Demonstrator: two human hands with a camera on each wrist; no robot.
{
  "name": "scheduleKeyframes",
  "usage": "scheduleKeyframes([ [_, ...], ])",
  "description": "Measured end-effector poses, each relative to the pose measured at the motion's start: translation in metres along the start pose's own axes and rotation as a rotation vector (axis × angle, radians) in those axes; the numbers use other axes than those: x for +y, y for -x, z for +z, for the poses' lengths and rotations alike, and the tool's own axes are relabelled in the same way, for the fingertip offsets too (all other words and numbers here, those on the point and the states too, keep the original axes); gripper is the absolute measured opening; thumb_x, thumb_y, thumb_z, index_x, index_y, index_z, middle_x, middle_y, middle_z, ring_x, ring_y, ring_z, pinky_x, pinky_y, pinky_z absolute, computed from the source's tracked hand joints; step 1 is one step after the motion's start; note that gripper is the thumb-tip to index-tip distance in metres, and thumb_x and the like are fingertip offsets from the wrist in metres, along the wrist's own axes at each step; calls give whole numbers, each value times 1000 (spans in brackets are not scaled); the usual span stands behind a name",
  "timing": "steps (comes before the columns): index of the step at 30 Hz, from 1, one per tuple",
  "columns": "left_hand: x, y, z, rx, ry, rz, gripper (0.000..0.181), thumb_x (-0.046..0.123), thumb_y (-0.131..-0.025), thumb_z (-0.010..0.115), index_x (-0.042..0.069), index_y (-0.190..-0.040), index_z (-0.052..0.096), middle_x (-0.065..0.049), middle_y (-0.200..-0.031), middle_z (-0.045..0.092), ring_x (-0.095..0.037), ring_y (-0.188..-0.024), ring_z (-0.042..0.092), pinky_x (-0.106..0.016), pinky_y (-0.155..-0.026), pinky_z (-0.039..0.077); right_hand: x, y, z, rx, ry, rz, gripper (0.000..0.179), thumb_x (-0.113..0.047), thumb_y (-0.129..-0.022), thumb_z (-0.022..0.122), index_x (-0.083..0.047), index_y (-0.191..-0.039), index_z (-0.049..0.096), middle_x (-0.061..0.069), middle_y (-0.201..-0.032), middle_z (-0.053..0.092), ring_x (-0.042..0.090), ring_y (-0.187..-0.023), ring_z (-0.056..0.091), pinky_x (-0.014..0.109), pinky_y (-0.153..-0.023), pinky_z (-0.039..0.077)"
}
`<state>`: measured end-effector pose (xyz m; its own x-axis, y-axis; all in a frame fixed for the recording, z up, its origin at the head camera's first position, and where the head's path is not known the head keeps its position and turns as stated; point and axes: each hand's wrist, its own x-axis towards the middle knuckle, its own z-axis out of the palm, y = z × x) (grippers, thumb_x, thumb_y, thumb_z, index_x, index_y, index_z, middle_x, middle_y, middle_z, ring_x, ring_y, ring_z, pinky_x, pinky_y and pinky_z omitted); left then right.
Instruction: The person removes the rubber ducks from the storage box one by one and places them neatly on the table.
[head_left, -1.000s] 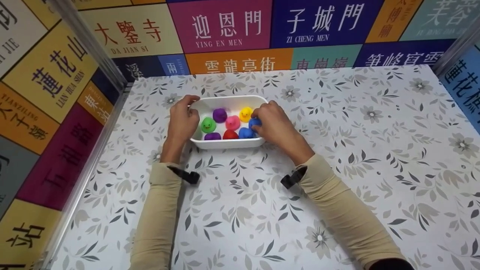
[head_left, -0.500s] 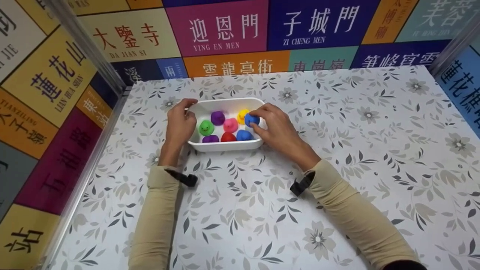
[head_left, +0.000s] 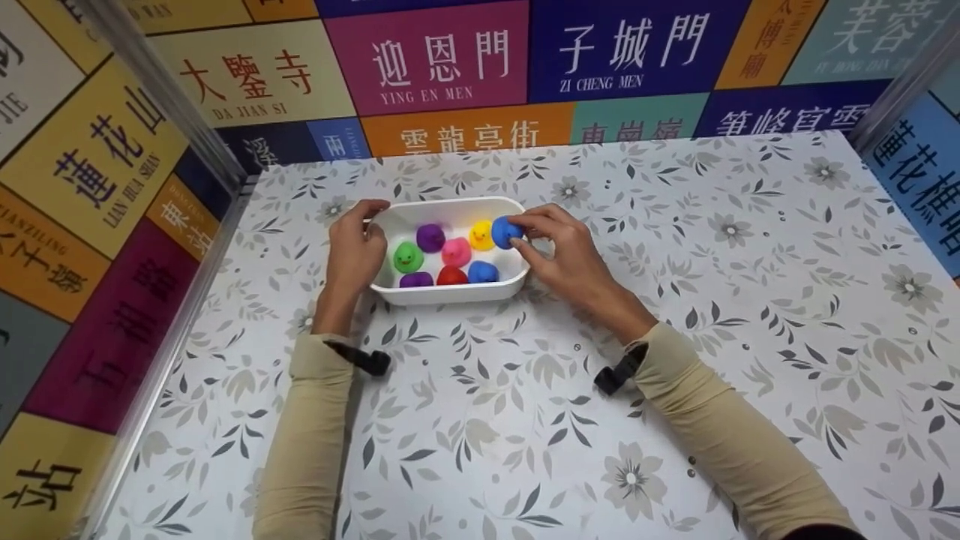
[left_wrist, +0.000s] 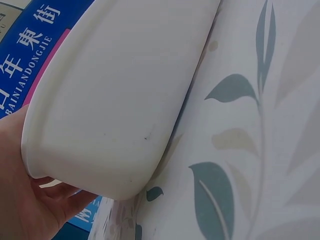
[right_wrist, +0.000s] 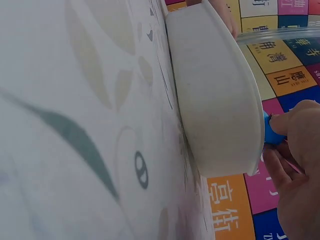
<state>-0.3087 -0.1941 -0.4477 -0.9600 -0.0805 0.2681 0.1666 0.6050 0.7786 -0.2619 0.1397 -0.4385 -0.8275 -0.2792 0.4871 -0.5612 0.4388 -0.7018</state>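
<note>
A white plastic tub (head_left: 450, 295) stands on the table with several small toy ducks in it. My left hand (head_left: 356, 244) grips its left end, with thumb and fingers at the rim, as the left wrist view (left_wrist: 30, 200) also shows. Between the thumb and fingers of my right hand (head_left: 570, 251) is a blue rubber duck (head_left: 505, 232), held up at the tub's right rim. Inside lie a yellow duck (head_left: 481, 235), a pink one (head_left: 456, 251), a green one (head_left: 408, 257), a purple one (head_left: 430, 238), a red one (head_left: 451, 275) and a second blue one (head_left: 483, 271). The front wall partly hides another purple duck (head_left: 417, 280).
Flower-patterned white covering (head_left: 630, 480) spreads over the table around the tub. Coloured panels with printed characters (head_left: 427, 60) rise behind it and along the left side (head_left: 90, 300). A black camera strap (head_left: 622, 369) sits on each wrist.
My right hand has raised the blue duck from the tub's right end to rim height, drawing back a little rightward. The left hand keeps its grip on the tub.
</note>
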Motion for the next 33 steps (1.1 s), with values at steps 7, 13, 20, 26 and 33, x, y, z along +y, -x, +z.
scheduleKeyframes([
  [7,-1,-1,-1,1,-5,14,43,-2,-100,48,6,-135,71,-16,-136,74,-30,-119,72,-43,-107,56,3,-5,-9,30,-18,-20,32,-15,-104,73,-7,-135,74,11,-131,72,22,-115,72,37,-102,60],
  [13,-1,0,-2,-4,-3,6,42,-1,-101,49,6,-135,72,-15,-136,74,-30,-117,73,-43,-105,57,7,-10,-21,85,-20,22,32,-16,-104,73,-10,-136,73,8,-131,69,20,-119,69,36,-108,57],
  [20,-2,0,-2,-7,3,-7,43,-1,-102,48,7,-137,71,-15,-139,73,-30,-120,71,-43,-107,55,15,-14,-34,132,16,43,33,-15,-104,73,-7,-137,74,12,-132,68,22,-125,68,38,-111,56],
  [26,0,1,-2,-18,-2,-29,43,0,-102,48,9,-139,70,-13,-141,72,-29,-121,69,-43,-108,54,27,-14,-41,131,14,86,33,-14,-104,73,-7,-136,74,13,-133,68,25,-128,68,42,-114,55],
  [33,0,2,0,-10,-7,-14,43,0,-102,48,8,-137,70,-14,-137,73,-29,-118,71,-43,-106,56,38,-11,-44,61,24,100,35,-11,-104,72,-5,-138,72,15,-136,69,28,-124,70,47,-105,60],
])
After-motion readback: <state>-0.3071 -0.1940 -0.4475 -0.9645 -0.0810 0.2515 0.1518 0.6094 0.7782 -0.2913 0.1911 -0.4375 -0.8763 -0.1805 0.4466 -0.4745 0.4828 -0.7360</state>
